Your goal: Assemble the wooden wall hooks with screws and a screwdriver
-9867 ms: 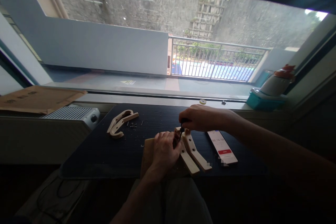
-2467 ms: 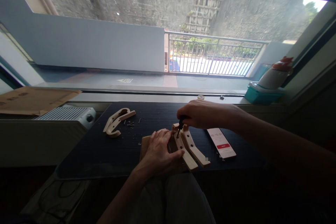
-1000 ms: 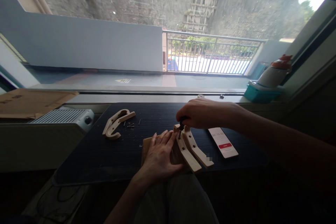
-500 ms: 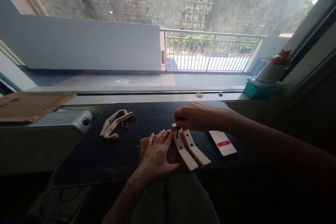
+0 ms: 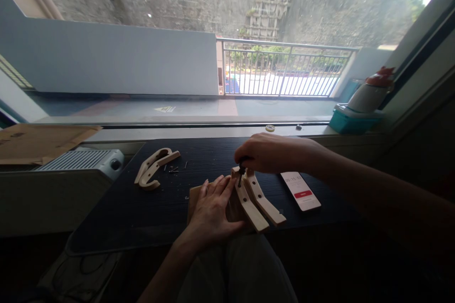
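One dark-handled screwdriver (image 5: pixel 242 169) is clasped in the right grip (image 5: pixel 263 152), its long axis steep, tip pointed down at the wooden hook (image 5: pixel 253 210) just below. That hook's straight end is directed toward the person, rightward. The left grip (image 5: pixel 211 212), unclenched, is laid over a wooden block (image 5: pixel 193 198).

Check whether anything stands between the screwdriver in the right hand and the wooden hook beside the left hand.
Nothing visible does. The screwdriver, gripped by the right hand, reaches straight down to the wooden hook. The left hand lies alongside, on the brown block, not across that path.
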{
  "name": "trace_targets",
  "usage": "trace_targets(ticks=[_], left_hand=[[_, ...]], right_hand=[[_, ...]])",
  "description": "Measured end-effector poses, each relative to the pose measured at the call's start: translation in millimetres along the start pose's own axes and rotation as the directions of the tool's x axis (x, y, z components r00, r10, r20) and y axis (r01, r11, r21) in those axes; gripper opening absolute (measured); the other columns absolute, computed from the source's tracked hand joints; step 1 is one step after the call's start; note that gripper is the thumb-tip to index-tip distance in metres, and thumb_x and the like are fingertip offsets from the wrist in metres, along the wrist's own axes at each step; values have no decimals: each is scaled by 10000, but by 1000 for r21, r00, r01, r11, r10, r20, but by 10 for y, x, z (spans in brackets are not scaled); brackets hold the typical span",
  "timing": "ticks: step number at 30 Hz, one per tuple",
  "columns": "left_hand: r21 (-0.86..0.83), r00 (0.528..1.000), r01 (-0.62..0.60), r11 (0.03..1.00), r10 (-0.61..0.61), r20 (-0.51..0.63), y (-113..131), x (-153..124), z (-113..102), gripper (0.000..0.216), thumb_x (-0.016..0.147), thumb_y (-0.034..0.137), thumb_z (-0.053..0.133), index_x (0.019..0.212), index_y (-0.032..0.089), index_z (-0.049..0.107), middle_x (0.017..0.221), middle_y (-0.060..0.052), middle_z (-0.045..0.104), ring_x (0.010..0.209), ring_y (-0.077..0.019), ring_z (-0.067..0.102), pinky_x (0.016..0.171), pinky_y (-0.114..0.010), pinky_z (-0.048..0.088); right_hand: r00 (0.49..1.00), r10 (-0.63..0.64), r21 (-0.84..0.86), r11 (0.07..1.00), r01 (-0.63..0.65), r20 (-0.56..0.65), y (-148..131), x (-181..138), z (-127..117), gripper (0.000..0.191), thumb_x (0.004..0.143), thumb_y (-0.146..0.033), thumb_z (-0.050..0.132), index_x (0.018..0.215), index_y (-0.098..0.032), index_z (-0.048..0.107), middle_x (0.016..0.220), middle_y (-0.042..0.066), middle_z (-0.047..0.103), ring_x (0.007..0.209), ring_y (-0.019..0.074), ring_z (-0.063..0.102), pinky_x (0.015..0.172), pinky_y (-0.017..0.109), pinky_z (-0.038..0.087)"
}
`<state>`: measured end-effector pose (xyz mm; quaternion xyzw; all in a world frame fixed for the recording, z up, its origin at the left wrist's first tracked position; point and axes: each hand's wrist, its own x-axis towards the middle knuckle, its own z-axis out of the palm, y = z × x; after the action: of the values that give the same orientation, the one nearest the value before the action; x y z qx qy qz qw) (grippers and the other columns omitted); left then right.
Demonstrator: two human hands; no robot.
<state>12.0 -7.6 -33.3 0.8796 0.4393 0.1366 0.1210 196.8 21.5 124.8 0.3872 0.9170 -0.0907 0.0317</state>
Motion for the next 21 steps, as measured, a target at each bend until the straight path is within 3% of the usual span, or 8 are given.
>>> trace_targets(ticks=[10,14,21], left_hand=[[22,1000,11,1000,-12,26,15,10,-20,953,673,655,571,1421,154,256,1471,-130,307,1364,-316,234,1126,-527,116],[8,999,20,1000,-20,31,26,13,-30,969,659,668,579,1417,153,265,1469,-130,313,1363,-319,234,1128,-526,111],[6,1000,14,1000,-14,20,13,13,-11,964,652,652,596,1420,173,261,1468,-124,316,1359,-326,244,1123,-534,119]], right_hand=[[998,52,-34,998,-53,-25,-2,-3,25,206,845,-264,494,913,-163,660,756,14,653,613,92,493,541,240,302],[999,27,-41,999,-28,-20,-35,-10,-48,226,807,-194,535,991,-200,668,829,12,673,677,104,523,578,239,318],[1000,8,-34,999,-8,18,-57,0,-44,189,815,-127,511,897,-167,676,756,9,652,624,86,495,561,228,324]])
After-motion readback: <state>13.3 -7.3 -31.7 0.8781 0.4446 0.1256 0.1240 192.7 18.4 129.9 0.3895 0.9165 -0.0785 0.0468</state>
